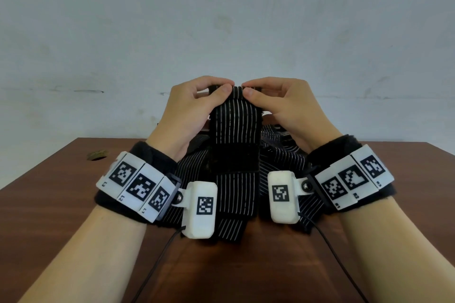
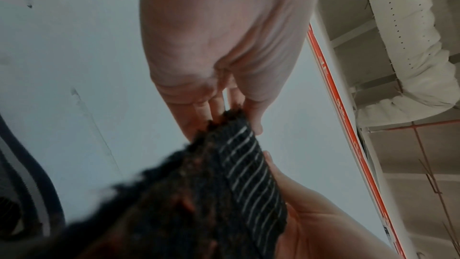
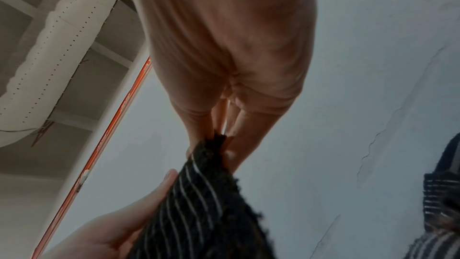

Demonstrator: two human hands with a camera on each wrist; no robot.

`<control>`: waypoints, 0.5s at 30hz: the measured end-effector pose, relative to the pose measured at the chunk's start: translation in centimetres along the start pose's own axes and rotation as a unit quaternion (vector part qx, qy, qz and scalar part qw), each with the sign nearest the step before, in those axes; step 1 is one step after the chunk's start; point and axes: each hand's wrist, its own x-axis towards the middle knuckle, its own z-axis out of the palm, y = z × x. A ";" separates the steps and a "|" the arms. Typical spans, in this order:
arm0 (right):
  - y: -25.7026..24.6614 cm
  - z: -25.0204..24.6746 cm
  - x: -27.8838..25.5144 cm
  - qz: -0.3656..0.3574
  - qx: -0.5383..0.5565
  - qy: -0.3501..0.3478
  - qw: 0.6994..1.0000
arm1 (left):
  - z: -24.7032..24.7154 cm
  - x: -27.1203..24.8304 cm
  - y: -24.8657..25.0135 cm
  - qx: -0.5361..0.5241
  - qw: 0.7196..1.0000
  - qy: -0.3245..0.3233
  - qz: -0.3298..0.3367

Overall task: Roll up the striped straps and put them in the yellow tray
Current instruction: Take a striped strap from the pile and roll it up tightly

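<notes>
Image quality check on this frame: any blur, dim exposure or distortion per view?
Head view: even light, sharp on both hands, left hand, right hand, and the striped strap; wide-angle bend at the table edges. Left wrist view: dim, strap blurred toward the lens. Right wrist view: darker, palm in shadow, strap soft.

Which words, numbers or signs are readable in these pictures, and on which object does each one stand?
"L1", "L2": small labels under the square black code markers on the white plastic band of the left wrist.
A third label there, and those on the white band of the right wrist: too small to read.
Orange rail by the ceiling: pale marks, blurred.
Black striped elastic strap: no text.
</notes>
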 end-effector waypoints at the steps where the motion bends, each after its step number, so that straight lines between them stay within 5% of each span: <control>1: 0.0 0.0 0.1 -0.006 0.000 0.003 1.000 | 0.1 0.0 0.1 0.005 1.000 0.004 0.002; 15: -0.2 0.6 -0.1 0.003 0.005 0.009 1.000 | -0.1 0.5 -0.3 -0.014 0.999 0.011 -0.042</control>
